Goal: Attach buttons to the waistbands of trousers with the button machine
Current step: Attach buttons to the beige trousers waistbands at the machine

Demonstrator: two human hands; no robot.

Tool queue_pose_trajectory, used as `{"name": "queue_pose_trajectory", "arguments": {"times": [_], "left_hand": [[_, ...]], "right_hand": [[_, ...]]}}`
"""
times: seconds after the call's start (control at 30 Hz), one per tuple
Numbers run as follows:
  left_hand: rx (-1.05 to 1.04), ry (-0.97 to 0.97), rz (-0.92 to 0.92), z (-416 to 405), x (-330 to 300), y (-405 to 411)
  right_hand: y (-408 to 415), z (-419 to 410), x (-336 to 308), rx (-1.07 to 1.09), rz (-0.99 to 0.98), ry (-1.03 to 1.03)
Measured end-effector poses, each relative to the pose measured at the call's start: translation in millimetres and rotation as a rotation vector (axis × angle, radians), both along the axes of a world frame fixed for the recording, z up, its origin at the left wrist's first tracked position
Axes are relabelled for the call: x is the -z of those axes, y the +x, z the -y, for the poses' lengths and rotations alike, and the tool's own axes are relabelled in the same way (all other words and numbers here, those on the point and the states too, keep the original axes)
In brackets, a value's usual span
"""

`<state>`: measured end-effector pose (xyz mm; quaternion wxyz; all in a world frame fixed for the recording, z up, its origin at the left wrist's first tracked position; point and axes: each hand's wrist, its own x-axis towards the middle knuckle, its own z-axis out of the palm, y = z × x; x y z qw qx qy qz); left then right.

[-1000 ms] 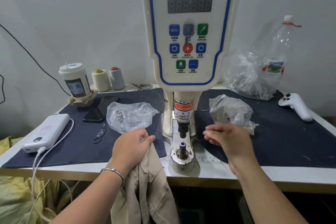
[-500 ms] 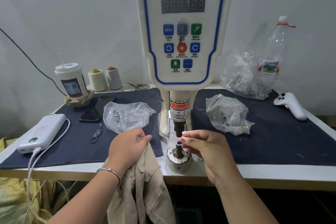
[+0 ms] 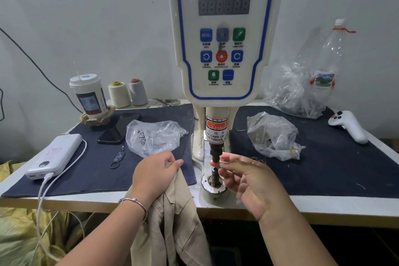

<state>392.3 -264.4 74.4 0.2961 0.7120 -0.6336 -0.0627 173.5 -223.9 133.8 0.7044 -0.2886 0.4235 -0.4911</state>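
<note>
A servo button machine (image 3: 224, 34) towers directly above and beyond a worker's two hands at a white table (image 3: 323, 207), its control panel facing the camera and a finger-warning label wrapped round the column just above the right hand's fingertips. Dark blue cloth mats (image 3: 336, 164) cover the tabletop beyond and to either side of the hands. Beige trousers (image 3: 172, 222) hang over the table's near edge below the left hand (image 3: 154, 174), which grips their bunched upper edge in curled fingers just left of the machine's base; a metal bracelet (image 3: 135, 203) circles that wrist. The right hand (image 3: 250, 181) sits just right of the press point, thumb and forefinger drawn close together at the tip of the upper punch (image 3: 215, 155), the other fingers loosely curled; blur and a red glow there hide whether a button is pinched between them. The round lower die (image 3: 213, 189) stands just left of the right palm. A clear bag of metal parts (image 3: 154, 136) lies just beyond the left hand, and a second bag (image 3: 273, 136) beyond the right. A white power bank (image 3: 54, 155) with its cable sits well left of the left hand, with a phone (image 3: 117, 129) beyond it.
</note>
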Motion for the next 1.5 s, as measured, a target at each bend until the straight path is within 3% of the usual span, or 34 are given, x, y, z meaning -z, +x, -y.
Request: {"name": "queue_pose_trajectory", "arguments": {"times": [0.5, 0.6, 0.7, 0.8, 0.9, 0.97, 1.13, 1.27, 1.5], "left_hand": [[0.004, 0.010, 0.000, 0, -2, 0], [0.007, 0.014, -0.015, -1, -2, -1], [0.016, -0.006, -0.033, -2, -2, 0], [0.022, -0.008, -0.047, -1, -2, 2], [0.031, 0.014, 0.043, -2, -3, 2], [0.017, 0.029, 0.076, -2, -6, 1], [-0.017, -0.041, -0.139, -8, -7, 4], [0.010, -0.033, -0.147, -4, -4, 7], [0.080, -0.040, -0.201, -3, -4, 12]], "right_hand": [[-9, -10, -20, 0.003, -0.105, -0.038], [-5, -22, -12, 0.117, -0.325, -0.132], [13, -40, -5, 0.251, -0.563, -0.364], [48, -42, -6, 0.173, -0.745, -0.655], [87, -16, -17, 0.025, -0.982, -0.815], [113, 14, -25, -0.090, -1.139, -0.825], [171, 80, -32, -0.420, -1.518, -0.729], [202, 117, -24, -0.599, -1.770, -0.530], [220, 145, -2, -0.528, -1.799, -0.611]]}}
